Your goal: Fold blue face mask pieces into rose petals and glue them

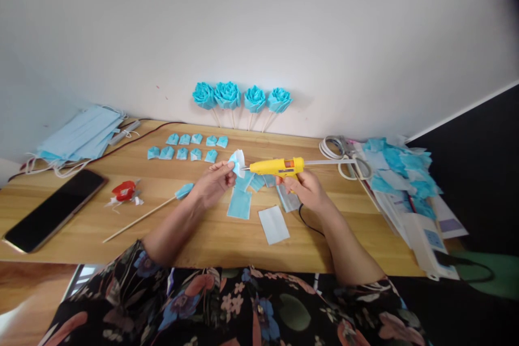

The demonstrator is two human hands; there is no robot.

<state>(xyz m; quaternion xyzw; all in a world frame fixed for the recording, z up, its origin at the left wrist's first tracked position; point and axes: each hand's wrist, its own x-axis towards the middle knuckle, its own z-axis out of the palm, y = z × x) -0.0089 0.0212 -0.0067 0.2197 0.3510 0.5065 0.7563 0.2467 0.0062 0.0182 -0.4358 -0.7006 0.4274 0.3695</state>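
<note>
The left hand [213,183] pinches the folded blue piece [237,163] at its lower left edge, between thumb and fingers.

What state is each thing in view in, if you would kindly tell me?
Left hand, pinching white-and-blue piece
Right hand, gripping glue gun
Glue gun, glue stick protruding from rear
Phone, screen dark
Four blue flowers, leaning against wall
Small pieces, folded, in two rows
Masks, stacked
Thin rod, lying down, blue-tipped
White rectangle, flat, unfolded
Scissors, open or shut unclear
</note>
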